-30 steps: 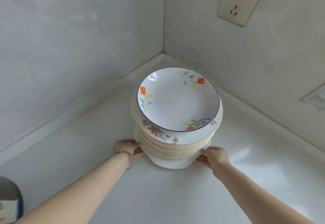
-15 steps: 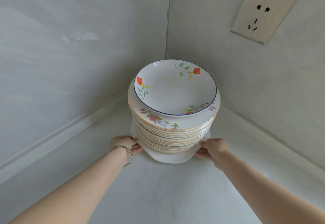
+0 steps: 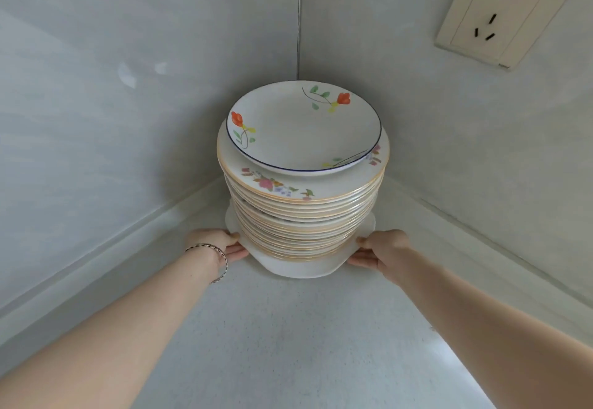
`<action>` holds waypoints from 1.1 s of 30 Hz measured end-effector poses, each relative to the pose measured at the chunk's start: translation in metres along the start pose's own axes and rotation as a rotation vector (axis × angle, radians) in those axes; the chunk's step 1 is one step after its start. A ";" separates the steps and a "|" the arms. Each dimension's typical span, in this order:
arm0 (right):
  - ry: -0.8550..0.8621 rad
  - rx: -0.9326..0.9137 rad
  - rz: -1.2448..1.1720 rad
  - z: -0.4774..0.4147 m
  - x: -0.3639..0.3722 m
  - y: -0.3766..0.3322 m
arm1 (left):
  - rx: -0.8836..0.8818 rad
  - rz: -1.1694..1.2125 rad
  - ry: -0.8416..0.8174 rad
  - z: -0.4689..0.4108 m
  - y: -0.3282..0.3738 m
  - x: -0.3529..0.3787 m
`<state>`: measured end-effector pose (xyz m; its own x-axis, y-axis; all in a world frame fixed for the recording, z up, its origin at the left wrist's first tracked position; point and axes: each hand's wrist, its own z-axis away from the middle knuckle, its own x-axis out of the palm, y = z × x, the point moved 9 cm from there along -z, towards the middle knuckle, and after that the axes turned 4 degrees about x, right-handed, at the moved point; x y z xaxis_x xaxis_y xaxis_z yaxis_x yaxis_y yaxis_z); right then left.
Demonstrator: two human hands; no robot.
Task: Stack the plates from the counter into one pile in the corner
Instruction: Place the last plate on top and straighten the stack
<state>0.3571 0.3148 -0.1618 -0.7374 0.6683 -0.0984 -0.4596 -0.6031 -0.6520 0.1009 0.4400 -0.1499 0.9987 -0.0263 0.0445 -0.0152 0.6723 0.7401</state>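
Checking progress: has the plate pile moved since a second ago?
Yes: the plate pile has slid toward the wall corner; less counter shows between them.

Tall pile [image 3: 303, 216] of plates standing in the counter [image 3: 288, 344] corner.
The top plate [image 3: 305, 129], deep and white with a thin blue rim and orange flowers, is sitting level and face up, set slightly toward the back of the pile. Under it, many wider gold-rimmed plates [image 3: 301, 213] are lying nested one on another, the uppermost showing pink and purple blossoms. A broader, plain white bottom plate [image 3: 298, 267] with a wavy edge is carrying them all, sticking out at both sides, where the left hand [image 3: 215, 243] and right hand [image 3: 385, 249] are gripping it.
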 end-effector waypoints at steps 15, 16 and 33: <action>0.128 -0.184 0.522 0.051 -0.032 -0.049 | 0.502 -0.364 0.389 0.052 0.105 -0.052; 0.202 -0.320 0.499 0.062 -0.040 -0.077 | 0.621 -0.413 0.398 0.074 0.130 -0.047; 0.131 -0.503 0.543 0.114 0.022 -0.156 | 0.795 -0.872 0.179 0.102 0.163 0.047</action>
<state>0.3561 0.3740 0.0235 -0.7167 0.3989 -0.5721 0.2570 -0.6115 -0.7483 0.1402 0.4730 0.0416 0.6795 -0.1010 -0.7267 0.7081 -0.1691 0.6855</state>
